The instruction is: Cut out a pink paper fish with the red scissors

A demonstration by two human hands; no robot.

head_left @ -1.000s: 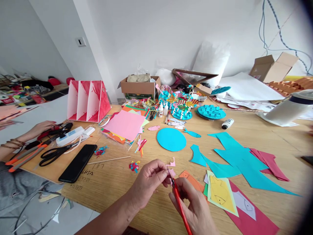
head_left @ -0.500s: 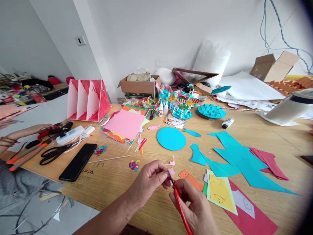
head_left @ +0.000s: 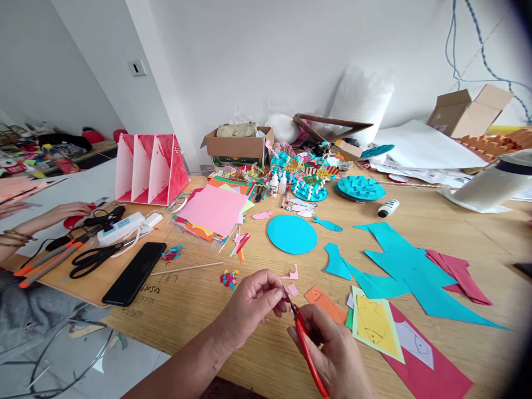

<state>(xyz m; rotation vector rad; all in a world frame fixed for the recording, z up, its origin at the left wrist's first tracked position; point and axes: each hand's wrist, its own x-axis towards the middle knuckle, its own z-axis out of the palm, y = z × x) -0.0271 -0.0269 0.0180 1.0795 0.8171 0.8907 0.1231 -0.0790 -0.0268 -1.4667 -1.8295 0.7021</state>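
Holding scissors (head_left: 306,349), left hand's (head_left: 260,296) contents unclear

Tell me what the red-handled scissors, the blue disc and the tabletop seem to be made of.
Red-handled scissors in the right hand: handles probably glossy plastic, judging by their smooth sheen; blades apparently dark metal, thin and tapering.
Blue disc: likely matte card or thin foam, flat and evenly coloured.
Tabletop: satin wood or wood-look laminate; grain lines show.
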